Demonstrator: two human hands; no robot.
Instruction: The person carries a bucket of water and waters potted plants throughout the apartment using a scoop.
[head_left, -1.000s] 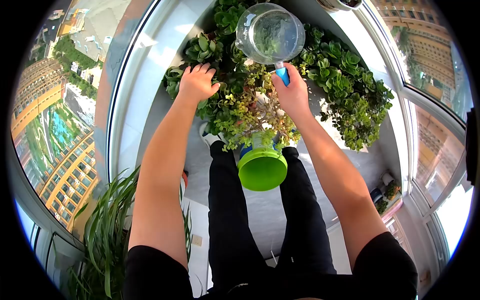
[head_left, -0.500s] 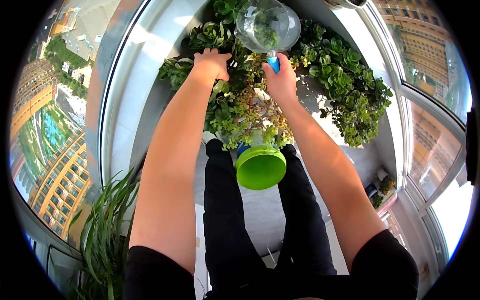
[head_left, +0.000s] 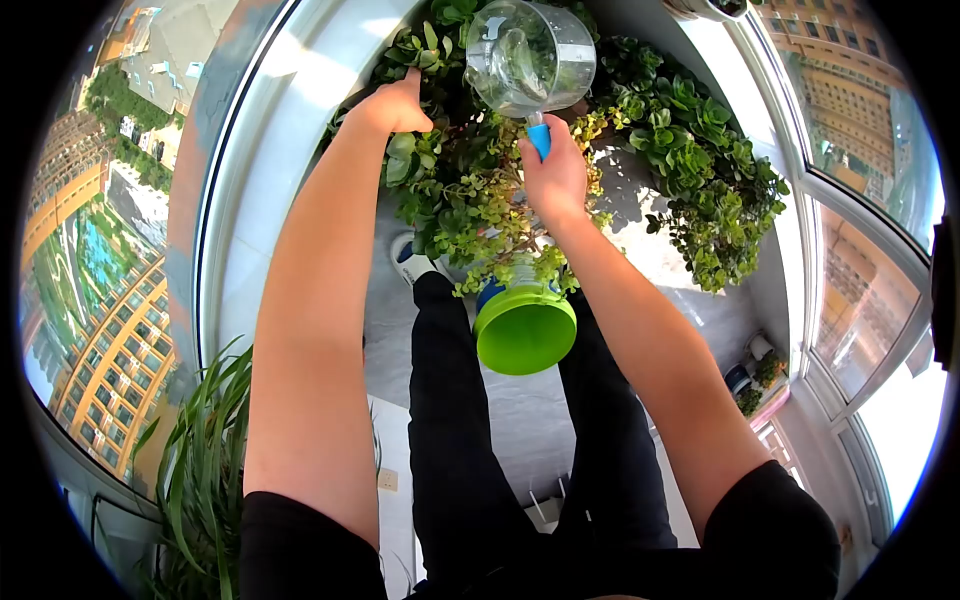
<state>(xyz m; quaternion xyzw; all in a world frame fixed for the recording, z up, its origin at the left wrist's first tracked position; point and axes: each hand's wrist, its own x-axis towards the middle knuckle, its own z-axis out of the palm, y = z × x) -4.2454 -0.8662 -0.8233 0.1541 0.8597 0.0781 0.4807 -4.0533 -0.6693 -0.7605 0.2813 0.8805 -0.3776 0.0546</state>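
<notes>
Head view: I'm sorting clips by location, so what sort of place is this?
Probably a glazed balcony or sunroom, high up: windows on both sides, buildings well below outside, and leafy plants massed between the windows.

Under everything I have a grey floor [head_left: 530, 425], faintly marbled, with patches of bright sunlight towards the right. A white-and-dark shoe [head_left: 408, 258] rests on it at the left. Between the trouser legs, a green bucket [head_left: 525, 335] shows its open mouth to my camera; I can't make out whether its base touches the floor. Leafy plants [head_left: 690, 150] cover the far end, their foliage hiding whatever they stand in. Near the right wall I see small pots [head_left: 760, 347] close together.
</notes>
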